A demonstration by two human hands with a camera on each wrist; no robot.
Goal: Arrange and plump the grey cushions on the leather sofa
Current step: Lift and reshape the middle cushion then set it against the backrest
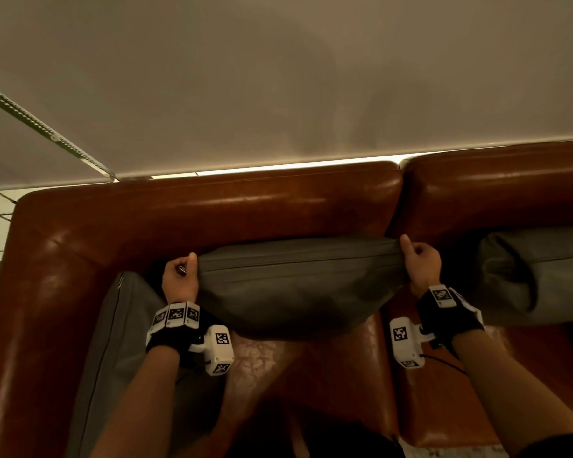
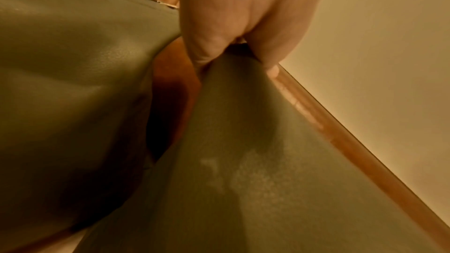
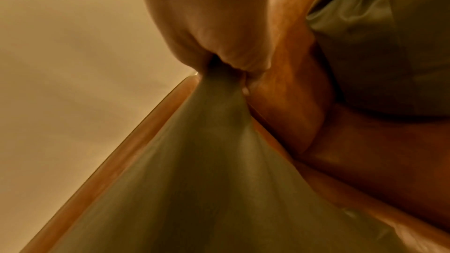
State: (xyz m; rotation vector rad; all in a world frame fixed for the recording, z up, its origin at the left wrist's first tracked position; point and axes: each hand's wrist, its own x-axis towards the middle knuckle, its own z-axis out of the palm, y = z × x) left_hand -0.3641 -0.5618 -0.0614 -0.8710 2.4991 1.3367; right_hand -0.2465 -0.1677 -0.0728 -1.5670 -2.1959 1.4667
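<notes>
The middle grey cushion (image 1: 298,285) stands on the brown leather sofa (image 1: 212,206) against its backrest, its top edge pulled taut into a straight seamed line while its smooth, faintly grained body sags into a rounded belly over the seat. The left hand (image 1: 180,279) has its fingers (image 2: 207,45) curled tight round the cushion's upper left corner, and the right hand (image 1: 422,264) pinches the upper right corner, the fabric bunched to a point in its fingers (image 3: 243,59). A second grey cushion (image 1: 113,342) leans against the left armrest, just beside the held one, and a third (image 1: 536,272) sits slumped against the next backrest section on the right.
</notes>
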